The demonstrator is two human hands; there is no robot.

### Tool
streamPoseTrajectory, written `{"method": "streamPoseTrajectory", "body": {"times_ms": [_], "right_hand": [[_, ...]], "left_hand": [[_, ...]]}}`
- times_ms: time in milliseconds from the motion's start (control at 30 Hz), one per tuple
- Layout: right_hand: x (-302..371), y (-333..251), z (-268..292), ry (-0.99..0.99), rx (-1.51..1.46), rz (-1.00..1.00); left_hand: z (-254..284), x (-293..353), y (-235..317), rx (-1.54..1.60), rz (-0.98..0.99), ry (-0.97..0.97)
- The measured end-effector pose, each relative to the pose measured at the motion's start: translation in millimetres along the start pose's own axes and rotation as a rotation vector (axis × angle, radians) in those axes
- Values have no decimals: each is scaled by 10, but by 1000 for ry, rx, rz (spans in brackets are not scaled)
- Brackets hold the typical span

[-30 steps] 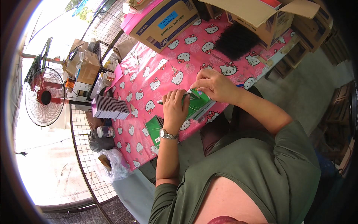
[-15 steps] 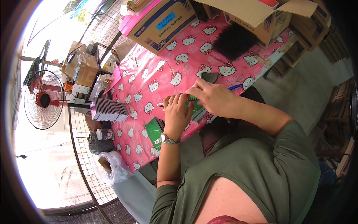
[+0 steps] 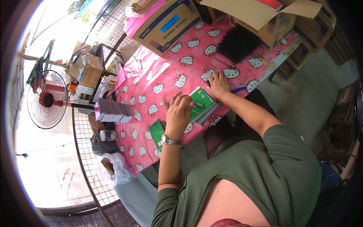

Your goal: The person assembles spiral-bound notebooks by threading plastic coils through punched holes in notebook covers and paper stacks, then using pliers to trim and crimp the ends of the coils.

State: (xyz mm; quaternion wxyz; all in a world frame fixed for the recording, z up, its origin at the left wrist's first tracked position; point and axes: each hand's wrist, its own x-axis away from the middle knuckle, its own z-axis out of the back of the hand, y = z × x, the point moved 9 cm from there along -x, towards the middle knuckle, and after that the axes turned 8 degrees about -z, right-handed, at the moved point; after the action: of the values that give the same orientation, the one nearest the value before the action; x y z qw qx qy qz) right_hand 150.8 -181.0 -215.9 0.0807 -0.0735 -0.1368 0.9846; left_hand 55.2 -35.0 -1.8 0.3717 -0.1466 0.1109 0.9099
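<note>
Carton [image 3: 283, 28] seemingly holds red item [image 3: 270, 3]; notebooks [image 3: 201, 99] outside.

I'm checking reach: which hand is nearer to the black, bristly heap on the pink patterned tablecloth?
Right. The right hand is on the near side of the heap, not touching it; the left hand is farther off, toward the person's left.

Table [image 3: 168, 80]: pink cover, repeating white cat faces. Directly on it, clock positions from table centre: 11, brown carton [image 3: 163, 36]; 2, dark bristly heap [image 3: 238, 44], open carton [image 3: 278, 32] just beyond; between 4 and 5, stack of spiral notebooks [image 3: 202, 97], green cover uppermost; 7, green notebook [image 3: 155, 133]; 8, row of greyish booklets [image 3: 113, 110].
</note>
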Motion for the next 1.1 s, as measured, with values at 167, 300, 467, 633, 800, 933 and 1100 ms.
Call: {"method": "streamPoseTrajectory", "body": {"times_ms": [167, 300, 467, 633, 800, 933, 1100], "right_hand": [[-230, -209, 756, -567, -895, 129], [357, -757, 1764, -1246, -1343, 705], [323, -620, 1777, -1072, -1029, 612], [459, -676, 1821, -1367, -1338, 557], [286, -629, 1652, -979, -708, 662], [372, -686, 1624, -1309, -1035, 560], [375, -746, 1855, -1363, -1352, 639]], "left_hand": [[64, 268, -166, -187, 255, 145], [-46, 171, -197, 98, 187, 196], [-22, 93, -139, 126, 182, 187], [-29, 76, -93, 114, 144, 178], [11, 63, -74, 97, 133, 193], [3, 43, -97, 127, 163, 200], [-4, 45, -83, 129, 156, 197]]}}
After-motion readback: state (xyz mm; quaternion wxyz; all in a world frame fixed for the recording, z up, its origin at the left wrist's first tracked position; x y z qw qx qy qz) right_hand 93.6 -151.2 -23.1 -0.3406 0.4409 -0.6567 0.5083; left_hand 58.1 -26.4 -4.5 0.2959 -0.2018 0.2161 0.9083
